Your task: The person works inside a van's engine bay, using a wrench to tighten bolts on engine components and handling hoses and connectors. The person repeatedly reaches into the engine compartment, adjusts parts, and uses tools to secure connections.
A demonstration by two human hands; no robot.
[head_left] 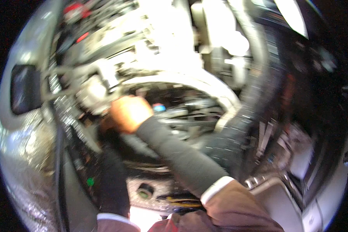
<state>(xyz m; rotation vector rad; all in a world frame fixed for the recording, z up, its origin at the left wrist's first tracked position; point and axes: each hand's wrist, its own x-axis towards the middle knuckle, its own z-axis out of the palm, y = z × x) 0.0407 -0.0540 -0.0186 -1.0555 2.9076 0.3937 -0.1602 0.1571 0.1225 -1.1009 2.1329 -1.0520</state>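
My right hand (130,113) reaches into an engine bay in a dark grey sleeve, its back toward me and brightly lit. Beside a rounded pale metal part (92,93), its fingers are smeared by motion and mostly hidden. Close below it is my left hand (107,125), in shadow at the end of a dark sleeve. Only a dim part of that hand shows, so its fingers cannot be made out. Whether either hand holds anything is not visible. A small blue-and-red item (158,107) sits just right of my right hand.
A pale curved pipe (205,79) arches beyond my hands. A thick black ribbed hose (255,87) runs down the right. The silvery body panel (25,154) edges the left side, and a round dark cap (145,190) lies nearer me between my forearms.
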